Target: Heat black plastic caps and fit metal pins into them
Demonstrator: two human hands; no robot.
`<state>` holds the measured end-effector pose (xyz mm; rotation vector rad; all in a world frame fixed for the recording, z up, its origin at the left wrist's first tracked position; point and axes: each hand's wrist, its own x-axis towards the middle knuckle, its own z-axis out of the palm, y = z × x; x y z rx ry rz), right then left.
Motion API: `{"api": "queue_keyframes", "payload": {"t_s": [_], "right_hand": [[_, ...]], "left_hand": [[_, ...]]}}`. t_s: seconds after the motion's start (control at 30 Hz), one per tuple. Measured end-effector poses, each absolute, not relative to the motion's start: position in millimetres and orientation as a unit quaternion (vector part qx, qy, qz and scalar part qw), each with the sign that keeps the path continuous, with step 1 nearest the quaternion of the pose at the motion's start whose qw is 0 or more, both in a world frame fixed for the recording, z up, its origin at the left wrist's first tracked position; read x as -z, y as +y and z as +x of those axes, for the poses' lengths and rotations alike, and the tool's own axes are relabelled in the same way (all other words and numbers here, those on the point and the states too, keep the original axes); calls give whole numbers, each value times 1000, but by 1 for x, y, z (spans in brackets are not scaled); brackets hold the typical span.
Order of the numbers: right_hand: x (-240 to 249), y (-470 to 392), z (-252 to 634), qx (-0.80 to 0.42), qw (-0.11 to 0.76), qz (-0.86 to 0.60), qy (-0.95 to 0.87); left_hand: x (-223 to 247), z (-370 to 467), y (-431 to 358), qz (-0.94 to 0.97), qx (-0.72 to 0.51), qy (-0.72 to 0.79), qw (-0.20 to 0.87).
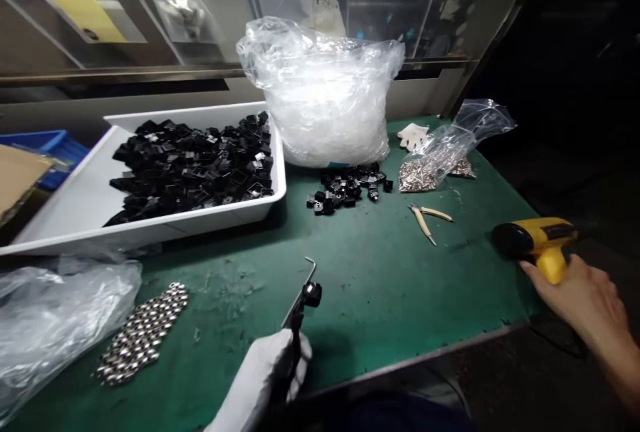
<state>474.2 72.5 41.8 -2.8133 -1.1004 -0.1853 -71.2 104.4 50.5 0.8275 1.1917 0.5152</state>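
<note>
My left hand (273, 369), in a white glove, is closed around a dark, slim piece with a small black block (313, 294) at its upper end. The lower part of that piece is hidden by my fingers. Beside it on the green table lies a thin metal hex key (309, 272), its bent end pointing away from me. At the table's right edge my bare right hand (583, 292) is wrapped round the handle of a yellow and black pistol-shaped power tool (543, 239), whose black end faces left.
A white tray (210, 219) of black parts stands at the back left, next to a large clear bag (325, 105). Loose black parts (345, 189), nippers (425, 222) and a bag of small metal pieces (420, 173) lie further right. Metal sleeves (145, 332) and plastic wrap (65, 325) are front left.
</note>
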Motion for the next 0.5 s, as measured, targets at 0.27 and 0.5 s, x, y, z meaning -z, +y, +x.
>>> {"api": "queue_keyframes", "payload": {"t_s": [0.27, 0.5], "right_hand": [[-57, 69, 315, -35, 281, -751, -597], [-60, 125, 120, -231, 177, -652, -701]], "left_hand": [[-43, -72, 85, 321, -305, 564, 697], [-52, -76, 71, 200, -411, 625, 633]]}}
